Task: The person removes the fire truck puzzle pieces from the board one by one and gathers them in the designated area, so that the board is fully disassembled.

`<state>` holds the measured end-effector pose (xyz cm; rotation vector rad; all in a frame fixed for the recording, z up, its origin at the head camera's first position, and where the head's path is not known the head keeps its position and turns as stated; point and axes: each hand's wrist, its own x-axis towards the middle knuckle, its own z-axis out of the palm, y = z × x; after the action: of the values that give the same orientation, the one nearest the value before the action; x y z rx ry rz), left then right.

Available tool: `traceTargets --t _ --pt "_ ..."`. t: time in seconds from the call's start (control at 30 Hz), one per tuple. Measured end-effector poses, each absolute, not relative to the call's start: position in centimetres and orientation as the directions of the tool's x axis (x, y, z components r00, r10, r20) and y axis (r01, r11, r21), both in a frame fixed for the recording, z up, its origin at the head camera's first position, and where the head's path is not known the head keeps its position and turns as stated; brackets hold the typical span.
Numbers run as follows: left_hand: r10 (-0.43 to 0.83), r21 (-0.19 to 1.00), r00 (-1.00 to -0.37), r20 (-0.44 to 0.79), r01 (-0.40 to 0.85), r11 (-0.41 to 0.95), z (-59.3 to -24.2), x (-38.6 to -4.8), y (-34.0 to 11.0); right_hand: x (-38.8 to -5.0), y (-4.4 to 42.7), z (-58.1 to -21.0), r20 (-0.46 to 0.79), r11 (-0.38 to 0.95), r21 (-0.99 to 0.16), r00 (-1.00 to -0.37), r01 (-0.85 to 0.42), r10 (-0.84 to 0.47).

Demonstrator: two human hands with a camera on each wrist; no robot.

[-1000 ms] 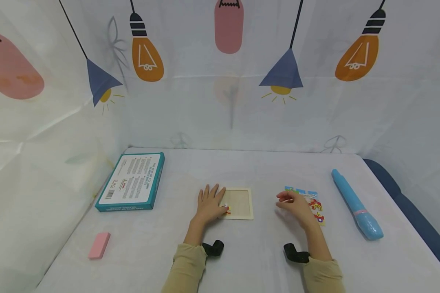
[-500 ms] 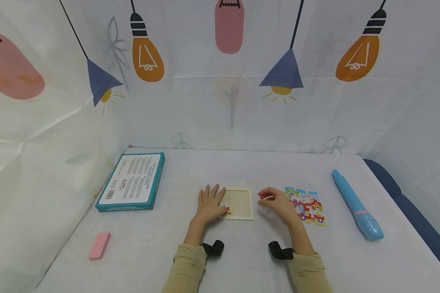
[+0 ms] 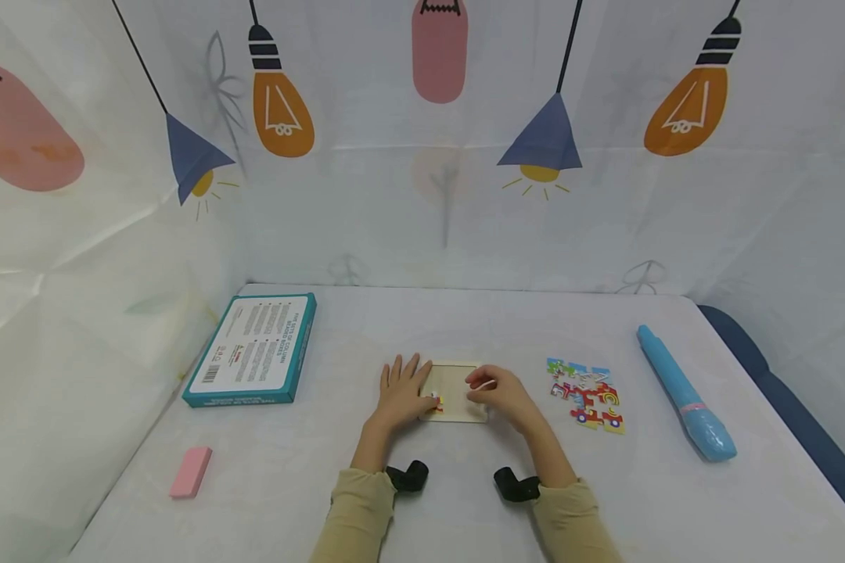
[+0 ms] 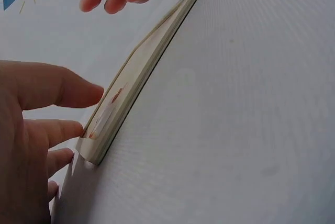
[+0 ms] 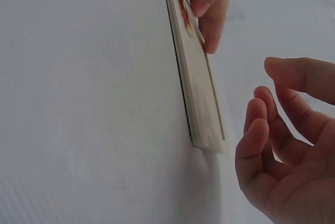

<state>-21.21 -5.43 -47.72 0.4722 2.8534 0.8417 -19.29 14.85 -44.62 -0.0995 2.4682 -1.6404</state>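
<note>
My left hand (image 3: 398, 395) lies with fingers spread at the left side of a shallow wooden puzzle tray (image 3: 462, 394). Its thumb reaches over the small coloured puzzle piece (image 3: 440, 403) in the tray's lower left corner; in the left wrist view the thumb (image 4: 78, 90) is at the tray's rim. Above the tray's right part hovers my right hand (image 3: 505, 396), fingers loosely bent. The right wrist view shows no thing between its thumb and fingers (image 5: 255, 140). Several colourful puzzle pieces (image 3: 593, 397) lie together on the table to the right.
A teal-edged box (image 3: 252, 349) lies at the back left, a pink block (image 3: 191, 472) at the front left. At the right lies a light blue brush-shaped object (image 3: 684, 391). Printed white cloth (image 3: 394, 211) hangs behind the white table (image 3: 458, 500).
My right hand has moved left from the loose puzzle pieces to above the tray's right part, uncovering those pieces. My left hand has stayed in place.
</note>
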Motion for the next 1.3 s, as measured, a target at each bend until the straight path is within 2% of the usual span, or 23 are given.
traceTargets --t 0.2,0.47,0.6,0.93,1.1,1.3 --pt "0.364 0.527 -0.930 -0.047 0.286 0.800 -47.9 -21.5 -6.2 -19.5 12.9 -45.3 -0.086 0.477 -0.879 -0.980 -0.010 -0.178" --pt "0.407 0.519 -0.913 -0.035 0.332 0.788 -47.7 -21.4 -7.2 -19.5 10.3 -45.5 -0.028 0.657 -0.733 -0.958 -0.176 -0.287" --pt "0.411 0.515 -0.911 -0.028 0.339 0.787 -47.7 -21.4 -7.3 -19.3 9.5 -45.4 -0.041 0.708 -0.678 -0.952 -0.197 -0.303" --pt "0.418 0.520 -0.908 -0.026 0.345 0.781 -47.7 -21.3 -7.3 -19.4 9.5 -45.5 -0.012 0.575 -0.805 -0.965 -0.146 -0.263" --pt "0.410 0.509 -0.911 -0.040 0.334 0.793 -47.6 -21.4 -7.4 -19.8 10.9 -45.2 -0.054 0.556 -0.830 -0.983 -0.053 -0.174" --pt "0.403 0.501 -0.914 -0.050 0.326 0.802 -47.3 -21.4 -7.3 -19.8 12.8 -45.0 -0.105 0.486 -0.874 -0.985 0.026 -0.135"
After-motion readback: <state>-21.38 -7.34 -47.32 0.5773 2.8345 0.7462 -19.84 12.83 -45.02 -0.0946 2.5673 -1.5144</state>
